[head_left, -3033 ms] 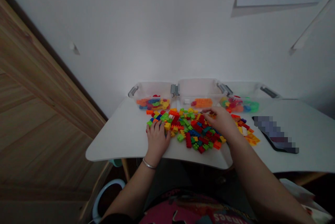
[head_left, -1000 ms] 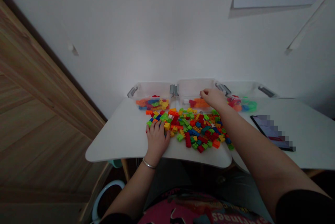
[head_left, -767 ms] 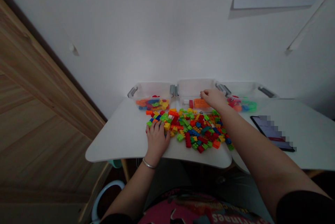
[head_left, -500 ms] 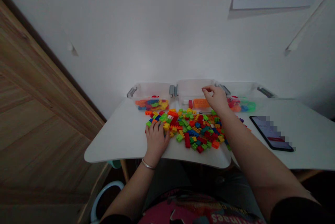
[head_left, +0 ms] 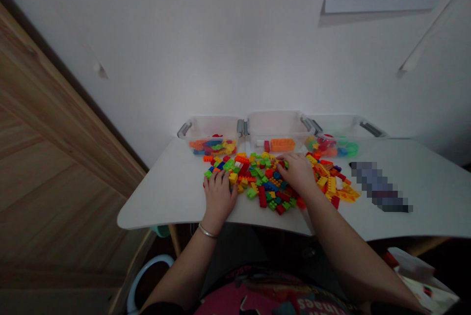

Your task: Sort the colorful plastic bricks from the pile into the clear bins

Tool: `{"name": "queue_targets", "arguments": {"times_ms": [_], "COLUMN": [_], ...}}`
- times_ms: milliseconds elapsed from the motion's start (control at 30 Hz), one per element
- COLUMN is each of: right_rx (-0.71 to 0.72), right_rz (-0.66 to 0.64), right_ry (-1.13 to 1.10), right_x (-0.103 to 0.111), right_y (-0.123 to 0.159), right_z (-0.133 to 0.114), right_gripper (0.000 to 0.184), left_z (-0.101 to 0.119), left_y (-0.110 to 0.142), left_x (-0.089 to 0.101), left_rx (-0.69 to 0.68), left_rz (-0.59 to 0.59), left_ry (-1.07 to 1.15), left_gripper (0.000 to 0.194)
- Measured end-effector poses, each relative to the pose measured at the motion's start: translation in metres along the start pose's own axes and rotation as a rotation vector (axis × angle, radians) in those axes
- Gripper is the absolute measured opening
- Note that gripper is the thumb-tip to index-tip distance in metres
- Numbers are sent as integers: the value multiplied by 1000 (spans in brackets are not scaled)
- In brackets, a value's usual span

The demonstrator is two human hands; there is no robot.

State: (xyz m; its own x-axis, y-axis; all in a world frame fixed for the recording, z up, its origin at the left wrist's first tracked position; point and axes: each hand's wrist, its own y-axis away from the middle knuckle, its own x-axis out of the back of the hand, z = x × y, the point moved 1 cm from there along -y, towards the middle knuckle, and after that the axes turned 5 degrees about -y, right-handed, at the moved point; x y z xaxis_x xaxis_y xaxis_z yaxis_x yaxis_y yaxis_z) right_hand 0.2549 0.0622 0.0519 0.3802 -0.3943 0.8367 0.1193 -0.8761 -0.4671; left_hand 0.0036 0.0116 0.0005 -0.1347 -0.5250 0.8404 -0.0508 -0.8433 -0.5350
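Many toy building bricks (head_left: 263, 192) in red, green, yellow, orange and blue lie in a loose pile on the white table (head_left: 165, 197). At the pile's left edge rests my left hand (head_left: 220, 195), palm down, its fingers spread over the nearest bricks and holding nothing. My right hand (head_left: 299, 173) is low over the pile's middle, with fingers and thumb apart and touching bricks; a red and a green brick show by its fingertips. Its palm hides the bricks beneath.
Three clear plastic boxes line the wall: the left box (head_left: 213, 123) holds mixed coloured pieces, the middle box (head_left: 281, 128) an orange block and a red one, the right box (head_left: 340, 131) coloured round-looking pieces. A phone (head_left: 379, 187), blurred out, lies at the right.
My right hand has come down from above the middle box to the brick pile, uncovering yellow and orange bricks on the right. My left hand has stayed in place.
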Motion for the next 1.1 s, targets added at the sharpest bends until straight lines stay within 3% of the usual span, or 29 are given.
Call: {"name": "queue_targets", "arguments": {"times_ms": [133, 367, 767, 1100], "right_rx": [-79, -154, -132, -118], "right_rz": [-84, -139, -180, -128], "right_ry": [133, 142, 164, 145], "right_x": [-5, -13, -10, -14], "right_y": [4, 4, -3, -1], "right_z": [12, 29, 19, 18], "right_gripper": [29, 33, 29, 28], "left_z": [0, 0, 0, 0], "left_y": [0, -1, 0, 1], "left_x": [0, 1, 1, 3], "left_rx": [6, 9, 15, 26], "left_rz": [0, -6, -32, -31], "left_ry": [4, 6, 8, 28], "left_gripper": [41, 41, 42, 41]}}
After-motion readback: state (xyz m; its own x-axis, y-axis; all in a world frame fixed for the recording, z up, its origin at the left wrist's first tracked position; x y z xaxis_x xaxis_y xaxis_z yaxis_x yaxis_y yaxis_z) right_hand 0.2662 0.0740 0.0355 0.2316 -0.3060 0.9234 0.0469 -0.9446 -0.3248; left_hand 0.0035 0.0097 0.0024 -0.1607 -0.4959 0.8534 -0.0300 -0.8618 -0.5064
